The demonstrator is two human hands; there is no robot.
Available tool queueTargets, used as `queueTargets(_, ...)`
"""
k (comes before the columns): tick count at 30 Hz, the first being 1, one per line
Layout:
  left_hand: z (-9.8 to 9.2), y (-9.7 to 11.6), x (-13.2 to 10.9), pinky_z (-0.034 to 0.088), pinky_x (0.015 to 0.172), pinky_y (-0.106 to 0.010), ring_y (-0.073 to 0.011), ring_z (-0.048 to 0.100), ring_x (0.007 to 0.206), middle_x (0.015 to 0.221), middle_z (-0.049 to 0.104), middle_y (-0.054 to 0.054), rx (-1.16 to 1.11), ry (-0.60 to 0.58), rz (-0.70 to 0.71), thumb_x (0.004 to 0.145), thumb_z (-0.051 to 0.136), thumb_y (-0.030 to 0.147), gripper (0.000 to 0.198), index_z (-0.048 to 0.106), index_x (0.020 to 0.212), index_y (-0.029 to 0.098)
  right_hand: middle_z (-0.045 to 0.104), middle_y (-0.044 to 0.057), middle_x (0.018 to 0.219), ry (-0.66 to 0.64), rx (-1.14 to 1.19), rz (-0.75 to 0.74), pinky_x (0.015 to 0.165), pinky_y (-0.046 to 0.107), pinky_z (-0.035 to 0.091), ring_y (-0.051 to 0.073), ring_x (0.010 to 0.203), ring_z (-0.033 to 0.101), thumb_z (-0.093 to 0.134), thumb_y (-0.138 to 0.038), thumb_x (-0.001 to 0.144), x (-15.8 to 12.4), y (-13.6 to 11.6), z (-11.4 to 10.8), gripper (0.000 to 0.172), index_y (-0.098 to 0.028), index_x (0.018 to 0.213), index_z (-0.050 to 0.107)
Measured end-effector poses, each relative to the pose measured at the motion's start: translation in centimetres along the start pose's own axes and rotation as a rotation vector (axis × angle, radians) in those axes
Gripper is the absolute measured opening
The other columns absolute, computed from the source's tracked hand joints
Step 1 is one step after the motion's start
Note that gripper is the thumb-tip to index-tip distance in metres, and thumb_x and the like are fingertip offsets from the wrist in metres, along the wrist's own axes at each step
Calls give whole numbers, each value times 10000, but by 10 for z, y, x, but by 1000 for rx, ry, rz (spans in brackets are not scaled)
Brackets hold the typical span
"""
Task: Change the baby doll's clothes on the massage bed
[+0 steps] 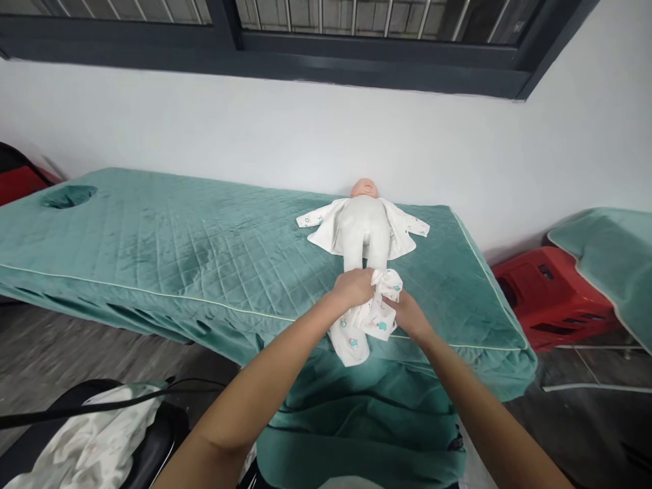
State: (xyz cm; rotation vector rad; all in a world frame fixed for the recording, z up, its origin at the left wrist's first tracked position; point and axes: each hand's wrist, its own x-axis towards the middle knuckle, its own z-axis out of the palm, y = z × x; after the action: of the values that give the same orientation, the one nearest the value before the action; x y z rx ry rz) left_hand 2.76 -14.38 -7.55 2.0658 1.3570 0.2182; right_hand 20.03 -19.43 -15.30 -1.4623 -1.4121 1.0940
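A baby doll (364,221) with a white cloth body lies on its back on the green quilted bed, its head toward the wall. Its arms are in the sleeves of a white printed jacket (326,234), which is spread open under it. At the doll's feet, white printed baby trousers (351,339) are bunched up between my hands, one leg hanging toward the bed's near edge. My left hand (355,286) is closed on the cloth by the ends of the doll's legs. On the other side, my right hand (408,314) grips the bunched part; its fingertips are partly hidden.
The green bed (204,238) runs along the white wall, with a face hole (70,196) at its left end. A black chair (168,428) bearing white printed cloth (96,441) stands at lower left. A red plastic box (560,299) is to the right, beside another green-covered bed (611,251).
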Motion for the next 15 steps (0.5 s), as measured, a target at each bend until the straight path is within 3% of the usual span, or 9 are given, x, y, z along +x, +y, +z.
queueTargets(5,-6,-7,0,503,881,-329,-263,661,1060,1154,724,-62,-143,-95,110,839,575,270,300,690,1111,216,644,101,1290,163,-33,-41,1064,468,434,301,1208,581,603,-467,869,-14,4,7,484,-190,1266,607)
queueTargets(8,-10,-15,0,496,769,-293,-241,671,918,987,750,-52,-424,-88,139,806,606,241,229,724,995,186,660,80,1242,247,108,-53,1007,418,468,269,1124,603,659,-425,853,-19,6,11,407,-222,1204,626)
queueTargets(10,-13,-20,-1,492,734,-282,-223,669,863,959,749,-47,-642,-171,128,794,665,288,232,729,990,182,670,63,1194,310,221,-63,966,389,485,240,1049,615,665,-390,847,-15,7,13,348,-229,1153,632)
queueTargets(13,-18,-28,4,505,728,-278,-195,676,804,993,745,-77,-1037,-368,57,711,803,377,407,722,1047,161,675,43,1130,429,271,-113,958,362,478,205,999,608,640,-344,840,1,7,13,269,-221,1079,634)
queueTargets(15,-20,-34,11,519,721,-278,-185,681,759,968,745,-105,-1253,-411,41,627,878,369,513,720,1052,128,673,42,1119,477,299,-165,984,355,460,199,1020,600,642,-328,824,17,4,11,266,-212,1063,632)
